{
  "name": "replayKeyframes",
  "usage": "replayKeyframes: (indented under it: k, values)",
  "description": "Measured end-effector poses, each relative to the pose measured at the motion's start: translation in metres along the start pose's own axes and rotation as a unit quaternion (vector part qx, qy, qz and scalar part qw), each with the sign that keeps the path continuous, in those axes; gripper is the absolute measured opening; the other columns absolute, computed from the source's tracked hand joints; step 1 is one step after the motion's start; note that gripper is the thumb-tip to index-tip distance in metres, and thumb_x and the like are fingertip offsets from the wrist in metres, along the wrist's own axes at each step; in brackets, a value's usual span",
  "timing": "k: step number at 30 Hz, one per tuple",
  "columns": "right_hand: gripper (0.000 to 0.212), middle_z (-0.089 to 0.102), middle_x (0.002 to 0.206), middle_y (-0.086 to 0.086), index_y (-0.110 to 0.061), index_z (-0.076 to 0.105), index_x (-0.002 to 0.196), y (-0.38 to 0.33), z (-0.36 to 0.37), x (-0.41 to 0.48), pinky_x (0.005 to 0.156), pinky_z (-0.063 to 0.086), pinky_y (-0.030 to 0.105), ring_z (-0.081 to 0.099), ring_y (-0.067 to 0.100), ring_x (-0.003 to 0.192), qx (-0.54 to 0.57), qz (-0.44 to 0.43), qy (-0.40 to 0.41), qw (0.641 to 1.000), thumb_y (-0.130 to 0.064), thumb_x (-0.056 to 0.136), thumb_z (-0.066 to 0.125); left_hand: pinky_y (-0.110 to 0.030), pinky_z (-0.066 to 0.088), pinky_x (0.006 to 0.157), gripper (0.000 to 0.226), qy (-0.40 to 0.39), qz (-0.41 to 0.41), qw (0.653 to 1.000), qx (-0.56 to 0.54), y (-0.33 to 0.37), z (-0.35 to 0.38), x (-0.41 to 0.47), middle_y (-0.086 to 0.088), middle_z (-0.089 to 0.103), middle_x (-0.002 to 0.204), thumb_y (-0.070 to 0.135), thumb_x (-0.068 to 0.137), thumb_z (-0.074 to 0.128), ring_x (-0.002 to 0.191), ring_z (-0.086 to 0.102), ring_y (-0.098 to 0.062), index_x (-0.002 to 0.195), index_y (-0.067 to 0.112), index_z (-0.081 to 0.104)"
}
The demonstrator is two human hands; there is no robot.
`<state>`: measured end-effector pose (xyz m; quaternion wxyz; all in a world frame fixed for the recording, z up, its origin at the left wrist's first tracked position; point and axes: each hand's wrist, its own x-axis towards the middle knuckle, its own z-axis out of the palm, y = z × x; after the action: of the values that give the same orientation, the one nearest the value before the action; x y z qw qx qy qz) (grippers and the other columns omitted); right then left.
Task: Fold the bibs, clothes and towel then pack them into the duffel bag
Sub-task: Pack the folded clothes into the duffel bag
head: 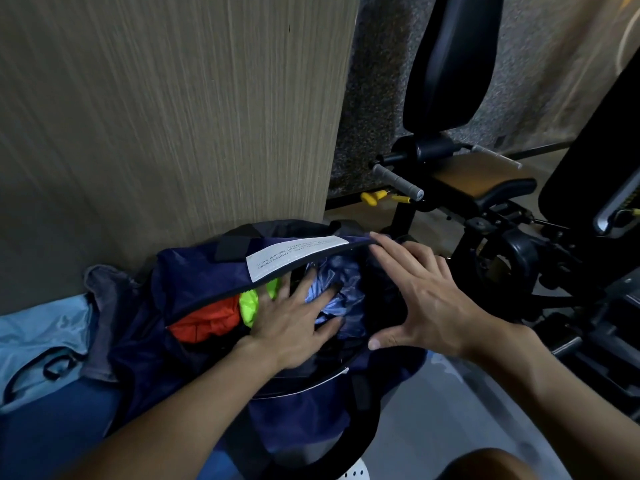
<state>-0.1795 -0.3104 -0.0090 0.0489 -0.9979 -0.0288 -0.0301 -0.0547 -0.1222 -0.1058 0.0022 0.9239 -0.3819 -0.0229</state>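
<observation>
The navy duffel bag [194, 282] lies open on the floor against a wooden panel, its top flap bearing a white label [294, 254]. Inside lie an orange bib [207, 322], a neon green bib [250, 304] and a crumpled light blue garment [337, 289]. My left hand [294, 323] reaches into the opening with fingers spread flat, pressing down on the blue garment and the green bib. My right hand [415, 296] hovers over the bag's right end, fingers straight, fingertips touching the edge of the flap, thumb spread toward me.
A light blue bag or cloth [41, 344] and a grey-purple towel [104, 299] lie left of the duffel. A black exercise machine [485, 202] with grey handles and yellow knobs stands to the right. The wooden panel [173, 116] rises behind the duffel.
</observation>
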Motion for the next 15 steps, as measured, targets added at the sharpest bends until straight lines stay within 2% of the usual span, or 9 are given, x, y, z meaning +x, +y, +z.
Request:
replayKeyframes:
  k: [5, 11, 15]
  values:
    - [0.136, -0.021, 0.157, -0.022, -0.025, -0.006, 0.156, 0.004, -0.004, 0.004, 0.113, 0.012, 0.038, 0.002, 0.017, 0.142, -0.020, 0.003, -0.002, 1.000, -0.093, 0.055, 0.055, -0.065, 0.011, 0.112, 0.063, 0.005, 0.005, 1.000, 0.013, -0.004, -0.001, 0.007, 0.007, -0.012, 0.166, 0.073, 0.094, 0.013, 0.152, -0.005, -0.035, 0.152, 0.051, -0.002]
    - [0.134, -0.019, 0.158, -0.021, -0.025, -0.006, 0.155, 0.007, -0.010, 0.011, 0.115, 0.016, 0.043, 0.003, 0.019, 0.142, -0.036, 0.003, 0.009, 0.999, -0.095, 0.056, 0.051, -0.066, 0.007, 0.111, 0.061, 0.020, 0.009, 0.999, 0.044, -0.007, 0.004, 0.008, 0.008, -0.012, 0.165, 0.070, 0.096, 0.009, 0.151, -0.011, -0.033, 0.152, 0.049, -0.003]
    - [0.133, -0.017, 0.159, -0.019, -0.024, -0.005, 0.155, 0.005, -0.010, 0.009, 0.114, 0.017, 0.043, 0.003, 0.018, 0.142, -0.041, 0.002, 0.008, 0.999, -0.094, 0.057, 0.051, -0.062, 0.013, 0.112, 0.059, 0.016, -0.004, 0.999, 0.036, -0.006, 0.000, 0.014, 0.007, -0.008, 0.166, 0.067, 0.098, 0.009, 0.152, -0.006, -0.032, 0.152, 0.049, -0.005]
